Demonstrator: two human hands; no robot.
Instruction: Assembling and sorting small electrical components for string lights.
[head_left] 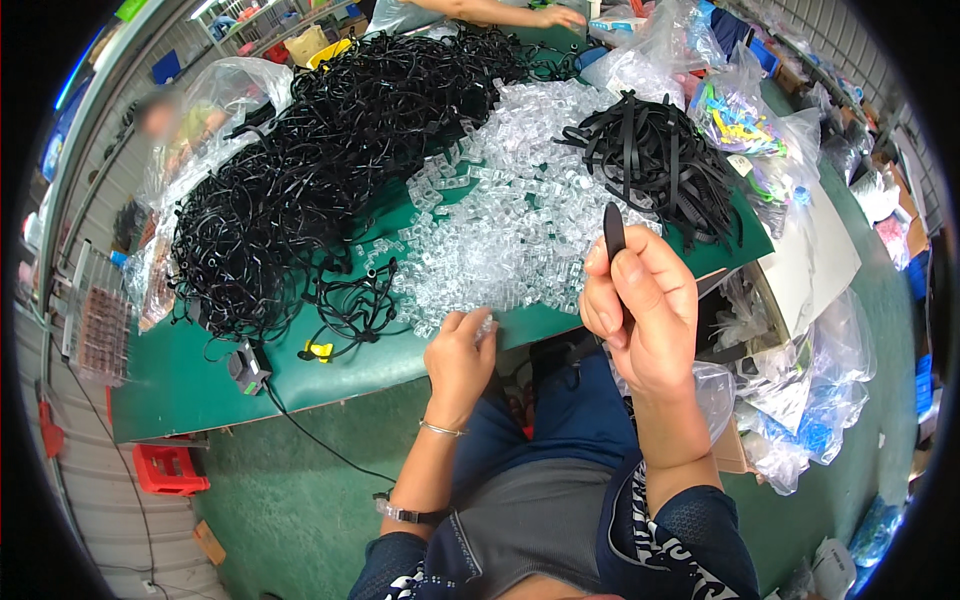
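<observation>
Two bare hands at a dark-green worktop (330, 378), both forearms coming in from the lower edge. Right hand (650, 310) raised above the near edge, closed, thumb and fingers pinching a flat black strap with a rounded end (613, 230); strap stands nearly upright, its tip projecting above the fingers, lower part partly hidden by the hand. Left hand (462, 355) lower, at the near edge of a broad heap of small clear plastic pieces (490, 245); fingers curled, something clear at the fingertips, cannot tell whether gripped or only touched. Heap lies mid-worktop. To its left, a long, high mound of tangled thin black cords (320, 130); to its right, a bunch of flat black straps (655, 160), partly resting against the clear pieces. Near the front, a small loose tangle of black cords (350, 305) with a yellow tag (318, 351) beside it; further left, a small dark box-shaped device (248, 368), black cable running off the edge. Far side: a co-worker's bare arm (490, 12) stretched rightward. Floor at left: a red plastic stool (168, 470). Right side: a clear plastic bag of yellow, blue and green pieces (740, 120).
</observation>
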